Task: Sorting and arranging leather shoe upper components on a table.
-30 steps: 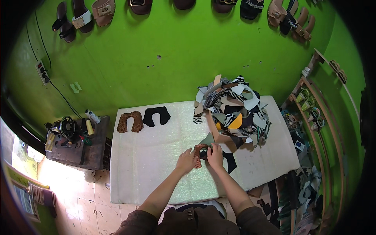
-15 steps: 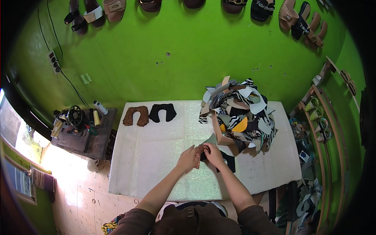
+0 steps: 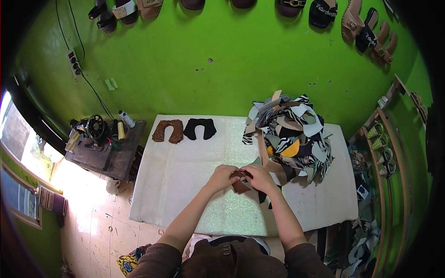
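My left hand [image 3: 224, 177] and my right hand [image 3: 261, 177] meet near the front middle of the white-covered table [image 3: 185, 185]. Between them both pinch a small brown cut piece [image 3: 240, 186], its plain side showing below the fingers. The fingers cover its upper part. Under my right hand, a black piece [image 3: 263, 194] lies partly hidden on the table. At the far left of the table rest a brown speckled U-shaped stack [image 3: 161, 134] and a black U-shaped piece [image 3: 200, 123].
A tall heap of mixed scraps [image 3: 289, 125] stands beyond my right hand. To the left is a sewing machine [image 3: 96, 127] on a dark stand with thread spools. A wooden rack with sandals [image 3: 380, 141] leans at the right. More sandals hang along the green wall [image 3: 185, 83].
My hands have drawn closer together around the brown piece. Its speckled face showed before, and now a plain brown side shows. The whole view has shifted slightly.
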The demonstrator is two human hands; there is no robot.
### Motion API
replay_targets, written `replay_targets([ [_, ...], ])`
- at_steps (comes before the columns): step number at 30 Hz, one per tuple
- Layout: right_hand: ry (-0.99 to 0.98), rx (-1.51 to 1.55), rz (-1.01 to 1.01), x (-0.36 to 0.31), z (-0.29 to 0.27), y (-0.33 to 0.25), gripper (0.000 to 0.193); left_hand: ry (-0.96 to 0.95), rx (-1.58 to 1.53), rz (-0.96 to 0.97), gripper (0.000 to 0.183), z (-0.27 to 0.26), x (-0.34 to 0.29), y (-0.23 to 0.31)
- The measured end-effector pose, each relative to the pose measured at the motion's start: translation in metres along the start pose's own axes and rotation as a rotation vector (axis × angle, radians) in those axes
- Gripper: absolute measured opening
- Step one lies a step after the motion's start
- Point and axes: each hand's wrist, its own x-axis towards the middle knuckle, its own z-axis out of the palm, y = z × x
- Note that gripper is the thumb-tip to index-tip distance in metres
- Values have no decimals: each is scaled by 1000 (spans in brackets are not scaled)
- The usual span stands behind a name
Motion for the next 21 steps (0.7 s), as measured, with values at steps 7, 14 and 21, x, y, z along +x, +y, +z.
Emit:
replay_targets([
  [7,-27,72,117,1,-7,3,28,-38,-294,-249,24,3,-10,-1],
  [14,-172,742,547,-3,8,13,30,143,-981,-454,23,-3,-30,-16],
  [21,-114,1502,666,6,62,-11,28,282,-1363,-624,20,-14,-55,-37],
])
